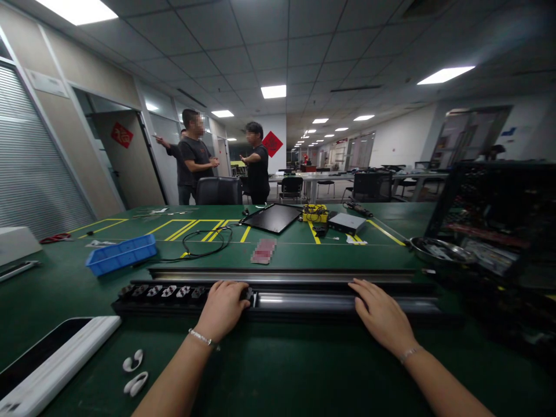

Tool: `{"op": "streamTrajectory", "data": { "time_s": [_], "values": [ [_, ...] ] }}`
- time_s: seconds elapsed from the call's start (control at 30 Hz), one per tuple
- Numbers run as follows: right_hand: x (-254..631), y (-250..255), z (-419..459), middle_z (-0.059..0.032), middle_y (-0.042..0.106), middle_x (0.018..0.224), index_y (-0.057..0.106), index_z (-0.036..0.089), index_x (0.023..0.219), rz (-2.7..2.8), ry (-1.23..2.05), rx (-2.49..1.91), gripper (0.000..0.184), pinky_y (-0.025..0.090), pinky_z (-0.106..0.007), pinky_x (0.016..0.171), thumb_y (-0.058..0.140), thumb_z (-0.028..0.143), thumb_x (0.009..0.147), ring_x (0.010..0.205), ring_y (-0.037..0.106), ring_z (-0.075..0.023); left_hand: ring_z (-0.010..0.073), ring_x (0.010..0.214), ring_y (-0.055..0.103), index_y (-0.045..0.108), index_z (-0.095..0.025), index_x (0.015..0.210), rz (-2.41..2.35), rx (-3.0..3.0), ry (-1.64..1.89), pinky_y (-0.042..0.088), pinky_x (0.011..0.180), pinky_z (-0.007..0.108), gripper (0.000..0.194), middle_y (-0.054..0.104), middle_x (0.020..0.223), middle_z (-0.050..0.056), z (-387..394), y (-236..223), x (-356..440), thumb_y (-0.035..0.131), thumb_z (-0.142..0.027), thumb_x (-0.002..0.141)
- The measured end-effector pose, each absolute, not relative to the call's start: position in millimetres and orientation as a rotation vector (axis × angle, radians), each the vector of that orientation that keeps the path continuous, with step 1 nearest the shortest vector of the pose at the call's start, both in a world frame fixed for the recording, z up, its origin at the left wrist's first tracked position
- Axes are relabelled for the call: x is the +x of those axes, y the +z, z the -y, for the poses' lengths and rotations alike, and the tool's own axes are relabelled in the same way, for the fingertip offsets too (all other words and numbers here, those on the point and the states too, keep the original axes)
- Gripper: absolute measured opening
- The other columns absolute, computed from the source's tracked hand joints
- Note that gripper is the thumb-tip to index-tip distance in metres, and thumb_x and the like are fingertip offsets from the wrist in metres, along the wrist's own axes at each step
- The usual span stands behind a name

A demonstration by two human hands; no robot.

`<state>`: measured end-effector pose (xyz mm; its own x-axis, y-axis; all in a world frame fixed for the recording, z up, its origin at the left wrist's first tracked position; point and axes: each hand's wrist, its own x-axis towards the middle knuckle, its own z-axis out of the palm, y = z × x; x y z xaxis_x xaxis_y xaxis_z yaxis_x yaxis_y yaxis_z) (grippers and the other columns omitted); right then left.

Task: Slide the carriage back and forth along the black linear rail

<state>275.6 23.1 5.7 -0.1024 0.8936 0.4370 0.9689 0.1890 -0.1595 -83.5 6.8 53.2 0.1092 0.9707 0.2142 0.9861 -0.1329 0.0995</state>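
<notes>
A long black and silver rail (304, 301) lies across the green table in front of me. Its left part carries a row of several small white and black inserts (163, 291). My left hand (222, 310) rests on the rail just right of those inserts, fingers curled over it. My right hand (380, 313) lies on the rail further right, fingers stretched over its top edge. A second silver rail (278, 273) runs parallel just behind.
On the table are a blue tray (121, 255), a black cable loop (208, 243), a dark flat panel (273, 218), a yellow device (315, 213), a grey box (346, 223), a metal bowl (438, 250), a white panel (52, 362) and two white clips (134, 373). Two people (195, 156) stand far behind.
</notes>
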Motion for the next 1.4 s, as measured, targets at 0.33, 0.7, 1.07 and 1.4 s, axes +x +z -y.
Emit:
{"op": "streamTrajectory", "data": {
  "time_s": [0.33, 0.7, 1.07, 1.4],
  "values": [
    [275.2, 6.2, -23.5, -0.0033, 0.055, 0.131, 0.059, 0.021, 0.122, 2.042, -0.224, -1.752, 0.044, 0.039, -0.041, 0.101, 0.035, 0.031, 0.086, 0.124, 0.046, -0.0210, 0.0245, 0.112, 0.054, 0.064, -0.025, 0.114, 1.999, -2.303, -0.367, 0.037, 0.097, 0.038, 0.036, 0.067, 0.112, 0.007, -5.8, 56.0, -84.2, 0.061, -0.030, 0.078],
    [275.7, 6.3, -23.0, -0.0028, 0.054, 0.132, 0.059, 0.022, 0.121, 2.041, -0.231, -1.759, 0.044, 0.040, -0.042, 0.100, 0.034, 0.030, 0.086, 0.124, 0.046, -0.0213, 0.0226, 0.102, 0.059, 0.063, -0.021, 0.115, 2.013, -2.308, -0.373, 0.041, 0.092, 0.033, 0.038, 0.068, 0.106, 0.008, -10.1, 54.7, -85.3, 0.062, -0.030, 0.078],
    [274.5, 6.2, -23.2, -0.0036, 0.055, 0.132, 0.059, 0.022, 0.121, 2.031, -0.216, -1.756, 0.044, 0.040, -0.042, 0.100, 0.034, 0.030, 0.086, 0.124, 0.046, -0.0213, 0.0218, 0.103, 0.058, 0.064, -0.024, 0.109, 2.005, -2.323, -0.378, 0.039, 0.092, 0.034, 0.032, 0.068, 0.105, 0.006, -8.3, 53.7, -86.3, 0.061, -0.030, 0.078],
    [274.9, 7.0, -22.5, -0.0029, 0.054, 0.132, 0.059, 0.023, 0.121, 2.022, -0.198, -1.765, 0.043, 0.039, -0.042, 0.101, 0.035, 0.031, 0.086, 0.124, 0.046, -0.0213, 0.0207, 0.103, 0.057, 0.063, -0.025, 0.108, 1.987, -2.340, -0.424, 0.037, 0.096, 0.034, 0.030, 0.068, 0.104, 0.004, -8.4, 51.2, -83.4, 0.060, -0.030, 0.079]
  ]
}}
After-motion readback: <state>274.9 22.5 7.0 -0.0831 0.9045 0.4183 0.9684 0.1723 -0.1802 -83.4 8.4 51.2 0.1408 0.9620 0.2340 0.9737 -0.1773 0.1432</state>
